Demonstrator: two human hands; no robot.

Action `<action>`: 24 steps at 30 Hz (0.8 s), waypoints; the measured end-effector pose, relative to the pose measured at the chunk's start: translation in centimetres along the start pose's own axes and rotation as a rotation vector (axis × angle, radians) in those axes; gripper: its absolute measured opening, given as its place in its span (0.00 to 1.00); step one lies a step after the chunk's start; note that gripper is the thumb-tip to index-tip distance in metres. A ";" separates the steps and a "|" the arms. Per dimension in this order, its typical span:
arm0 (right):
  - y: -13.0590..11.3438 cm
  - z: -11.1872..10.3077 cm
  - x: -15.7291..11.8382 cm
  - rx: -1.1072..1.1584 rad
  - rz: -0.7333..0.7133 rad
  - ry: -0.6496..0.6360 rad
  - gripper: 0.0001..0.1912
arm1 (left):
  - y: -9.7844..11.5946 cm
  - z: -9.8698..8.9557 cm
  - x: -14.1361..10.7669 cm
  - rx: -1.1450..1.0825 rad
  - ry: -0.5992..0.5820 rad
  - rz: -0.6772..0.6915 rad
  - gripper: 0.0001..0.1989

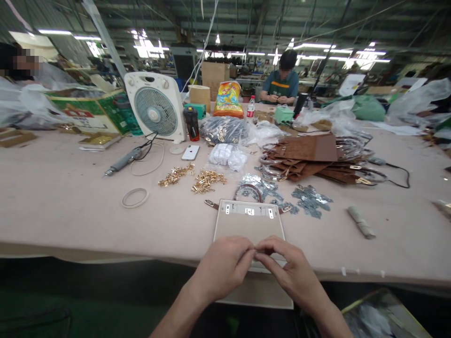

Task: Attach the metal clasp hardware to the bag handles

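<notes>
Thumb and fingertips of my left hand (227, 265) are pinched together, meeting those of my right hand (287, 267), also pinched. Whatever sits between the fingertips is too small to make out. Beneath both hands lies a flat beige bag panel (248, 225), its lower part hanging over the table edge. At its top is a brown handle (249, 187), and metal plates (249, 211) show along the upper strip. Beyond it are grey metal plates (312, 201) and two piles of gold fittings (207, 180).
Left on the table are a tape roll (135, 198), an electric screwdriver (125, 160), a phone (190, 152) and a fan (155, 108). Brown bag pieces (306, 155) are stacked to the right, near a grey roll (361, 222). A co-worker (281, 84) sits across the table.
</notes>
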State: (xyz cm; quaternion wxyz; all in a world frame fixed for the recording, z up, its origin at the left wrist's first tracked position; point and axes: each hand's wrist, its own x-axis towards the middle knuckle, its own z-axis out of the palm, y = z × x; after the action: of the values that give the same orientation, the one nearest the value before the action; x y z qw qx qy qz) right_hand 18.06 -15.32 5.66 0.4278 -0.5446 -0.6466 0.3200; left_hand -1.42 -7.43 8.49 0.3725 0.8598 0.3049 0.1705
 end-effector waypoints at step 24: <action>5.3 -5.6 2.2 0.035 0.055 0.413 0.12 | -2.8 3.3 3.9 -0.837 0.136 -0.291 0.19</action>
State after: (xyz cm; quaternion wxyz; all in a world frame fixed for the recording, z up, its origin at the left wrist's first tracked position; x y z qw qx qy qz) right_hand 25.28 -12.41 3.87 0.5519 -0.6085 -0.5242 0.2242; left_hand 2.13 -5.16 4.52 0.6876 0.5699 0.3510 0.2813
